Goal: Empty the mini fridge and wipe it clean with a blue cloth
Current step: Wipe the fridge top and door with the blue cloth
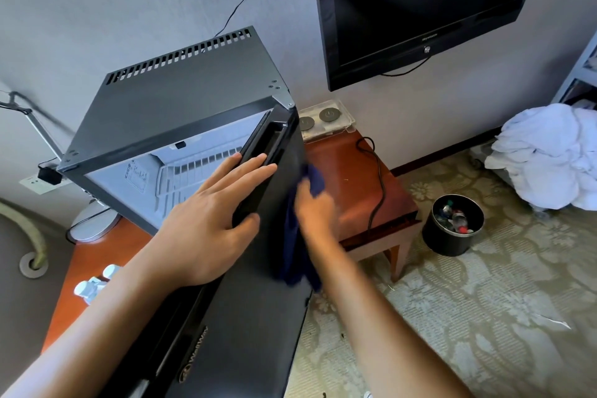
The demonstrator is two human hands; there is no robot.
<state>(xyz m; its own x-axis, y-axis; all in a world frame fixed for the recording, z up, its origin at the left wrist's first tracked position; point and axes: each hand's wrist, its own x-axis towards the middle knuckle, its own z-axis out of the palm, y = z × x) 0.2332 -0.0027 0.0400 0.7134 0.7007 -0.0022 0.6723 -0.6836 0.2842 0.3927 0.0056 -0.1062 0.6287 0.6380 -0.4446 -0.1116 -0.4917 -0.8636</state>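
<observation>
Wooden desk (352, 171); black mini fridge (181, 100) open, shelf bare

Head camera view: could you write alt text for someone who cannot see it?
A person's left hand holds the top edge of an open mini fridge door while the right hand wipes its outer face with a blue cloth. Bottles stand on the wooden desk beside the fridge.

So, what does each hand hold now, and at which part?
The left hand holds the open fridge door by its top edge. The right hand grips the blue cloth near its upper end, against the door's outer face.
</observation>
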